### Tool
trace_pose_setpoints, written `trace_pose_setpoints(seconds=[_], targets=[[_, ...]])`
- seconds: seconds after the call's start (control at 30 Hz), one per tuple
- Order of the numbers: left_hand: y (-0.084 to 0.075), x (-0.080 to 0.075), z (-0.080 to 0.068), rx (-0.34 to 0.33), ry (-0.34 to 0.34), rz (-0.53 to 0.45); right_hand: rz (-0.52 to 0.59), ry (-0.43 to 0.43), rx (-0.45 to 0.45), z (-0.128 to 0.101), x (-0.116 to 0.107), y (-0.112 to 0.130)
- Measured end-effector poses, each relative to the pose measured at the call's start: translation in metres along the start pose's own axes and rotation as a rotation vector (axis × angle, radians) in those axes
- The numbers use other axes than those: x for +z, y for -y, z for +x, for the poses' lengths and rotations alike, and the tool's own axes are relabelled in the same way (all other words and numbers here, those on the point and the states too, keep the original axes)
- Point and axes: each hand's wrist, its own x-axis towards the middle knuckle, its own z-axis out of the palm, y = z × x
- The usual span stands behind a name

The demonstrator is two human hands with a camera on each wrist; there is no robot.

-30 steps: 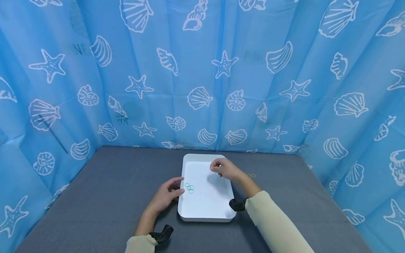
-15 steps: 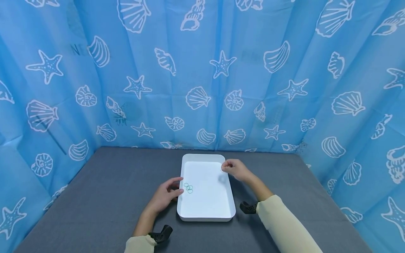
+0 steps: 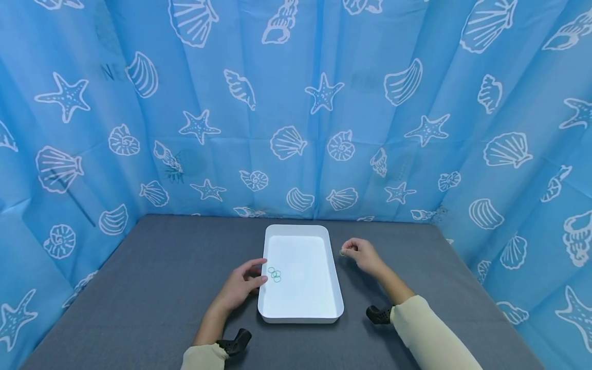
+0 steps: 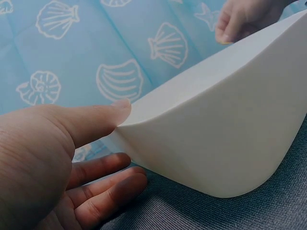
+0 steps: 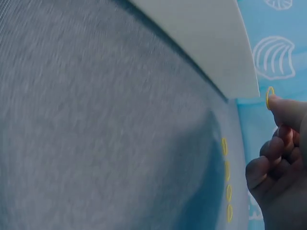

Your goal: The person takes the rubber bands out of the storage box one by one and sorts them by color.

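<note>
Pinching a yellow ring (image 5: 270, 97), the right hand (image 5: 280, 163) nears four more (image 5: 227, 179), unseen overhead.

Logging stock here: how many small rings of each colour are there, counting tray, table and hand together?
yellow rings: 5 (4 on the table, 1 pinched by the right hand)
green rings: about 4, overlapping in the tray, so not certain
Total: about 9

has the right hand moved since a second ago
Yes. The right hand has moved rightward off the white tray; it is now over the grey table beside the tray's right rim.
</note>
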Motion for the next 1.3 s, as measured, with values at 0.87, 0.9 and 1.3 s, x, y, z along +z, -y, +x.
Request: trace_pose_setpoints(seconds=[0.87,0.9,1.3], targets=[[0.004,0.0,0.0,-0.03,-0.014,-0.005,-0.128,-0.079,0.099,-0.032,-0.033,-0.05],[0.005,0.0,0.0,-0.034,-0.018,-0.004,-0.134,-0.081,0.101,-0.031,-0.034,-0.051],[0.001,0.0,0.001,-0.01,-0.014,-0.014,-0.211,-0.142,0.189,-0.019,-0.038,-0.061]])
